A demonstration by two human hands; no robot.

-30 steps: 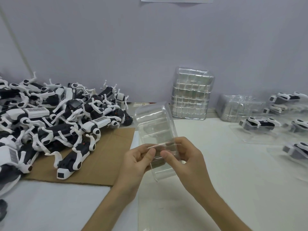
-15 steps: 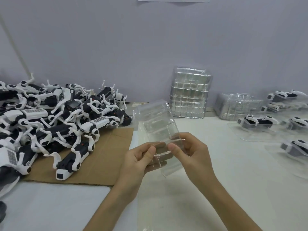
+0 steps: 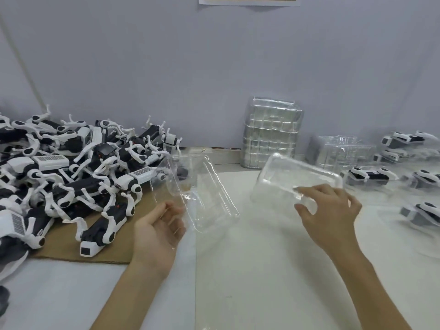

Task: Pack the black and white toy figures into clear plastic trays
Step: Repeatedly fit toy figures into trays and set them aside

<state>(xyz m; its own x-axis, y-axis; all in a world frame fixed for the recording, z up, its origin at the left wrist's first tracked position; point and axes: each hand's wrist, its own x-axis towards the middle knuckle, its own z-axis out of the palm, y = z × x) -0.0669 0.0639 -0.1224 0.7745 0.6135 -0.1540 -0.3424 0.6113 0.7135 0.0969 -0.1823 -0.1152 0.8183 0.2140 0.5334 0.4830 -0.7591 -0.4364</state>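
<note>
Clear plastic trays, nested as one a moment ago, are now pulled apart into two, so a single empty tray is free for a figure; the left-hand tray (image 3: 202, 186) tilts up beside the cardboard (image 3: 66, 244), its near end held between the thumb and curled fingers (image 3: 178, 231) of the left hand (image 3: 157, 232); the right-hand tray (image 3: 292, 177) hangs above the table (image 3: 262, 270), the right hand (image 3: 333, 215) gripping its near rim with bent fingers; the heap of black and white toy figures (image 3: 71, 177) lies just left, untouched.
</note>
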